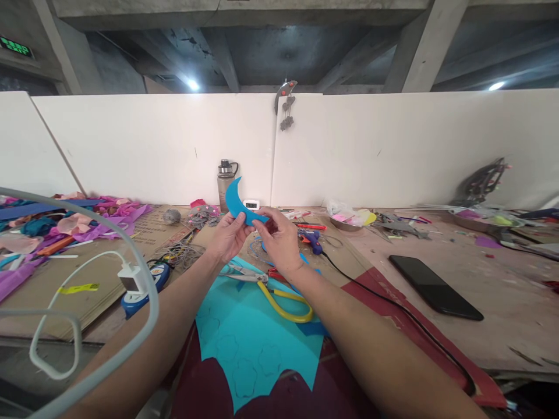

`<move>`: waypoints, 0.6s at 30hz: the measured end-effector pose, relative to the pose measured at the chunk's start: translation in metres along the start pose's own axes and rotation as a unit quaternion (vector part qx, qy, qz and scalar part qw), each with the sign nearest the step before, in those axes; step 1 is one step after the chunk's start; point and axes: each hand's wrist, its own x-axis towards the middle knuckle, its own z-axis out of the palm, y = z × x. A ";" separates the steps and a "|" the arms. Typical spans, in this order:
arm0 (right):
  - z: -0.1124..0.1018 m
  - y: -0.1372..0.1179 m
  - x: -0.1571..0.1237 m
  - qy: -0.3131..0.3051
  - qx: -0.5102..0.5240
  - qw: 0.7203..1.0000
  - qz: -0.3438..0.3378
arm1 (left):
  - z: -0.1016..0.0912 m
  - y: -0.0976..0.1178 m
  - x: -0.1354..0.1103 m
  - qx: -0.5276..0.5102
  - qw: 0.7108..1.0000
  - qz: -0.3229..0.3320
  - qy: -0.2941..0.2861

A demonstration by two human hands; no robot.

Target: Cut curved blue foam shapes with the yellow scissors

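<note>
A blue crescent moon cutout [236, 201] is held up over the table between both hands. My left hand [230, 237] pinches its lower edge between thumb and fingers. At the crescent's right tip, my right hand [282, 240] grips it with thumb and fingertips. Below the hands lie scissors with yellow handles [286, 306], their blades pointing left. Under them spreads a turquoise sheet [257, 343] with faint drawn flower outlines and a cut-out lower edge. Darker blue scraps peek out beside my right wrist.
A blue glue gun [313, 241] trails a black cable to the right. A black phone [434, 286] lies right. A bottle [225, 183] and small white clock [251, 204] stand behind. A white cable [151, 291] loops across the left, near a charger [132, 278] and colourful scraps [76, 224].
</note>
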 end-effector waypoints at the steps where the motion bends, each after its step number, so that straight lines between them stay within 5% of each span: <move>1: 0.000 0.001 0.000 0.000 -0.003 1.000 -0.014 | 0.001 0.000 0.000 -0.003 1.000 0.000 0.004; 10: 0.001 0.001 0.000 -0.005 0.016 1.000 0.023 | 0.001 0.002 -0.001 -0.005 1.000 -0.001 0.008; 18: 0.005 0.010 -0.005 -0.035 -0.042 0.998 -0.020 | 0.001 0.000 -0.001 0.017 0.999 0.021 -0.046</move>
